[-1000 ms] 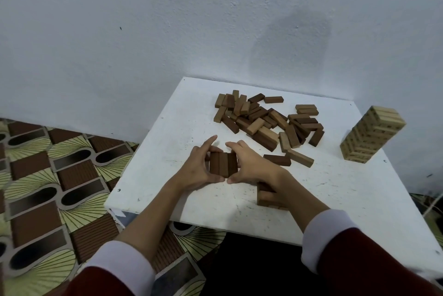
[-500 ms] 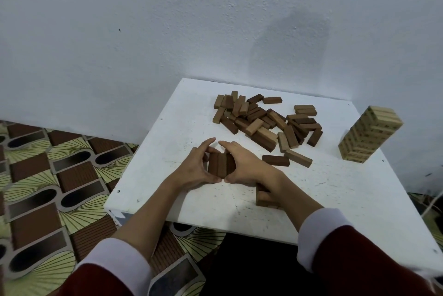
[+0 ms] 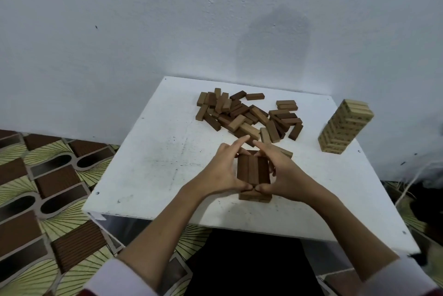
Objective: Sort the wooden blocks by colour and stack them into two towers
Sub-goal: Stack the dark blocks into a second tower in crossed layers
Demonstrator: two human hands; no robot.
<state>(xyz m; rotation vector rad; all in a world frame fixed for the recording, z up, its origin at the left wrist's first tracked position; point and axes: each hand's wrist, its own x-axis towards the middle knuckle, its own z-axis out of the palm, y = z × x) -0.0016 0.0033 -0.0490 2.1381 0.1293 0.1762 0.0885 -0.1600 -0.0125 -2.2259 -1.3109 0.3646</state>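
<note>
Both hands, left hand [image 3: 221,171] and right hand [image 3: 279,173], have carried three dark blocks [image 3: 252,169] nearer, gripping them onto the dark tower [image 3: 255,196].

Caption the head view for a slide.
Both hands, left and right, square up dark blocks atop the dark tower; the light tower stands finished.

Dim, flat indoor light; soft grey shadow on the pale blue plaster wall [image 3: 275,39]; wide-angle bending and slight softness at edges.
</note>
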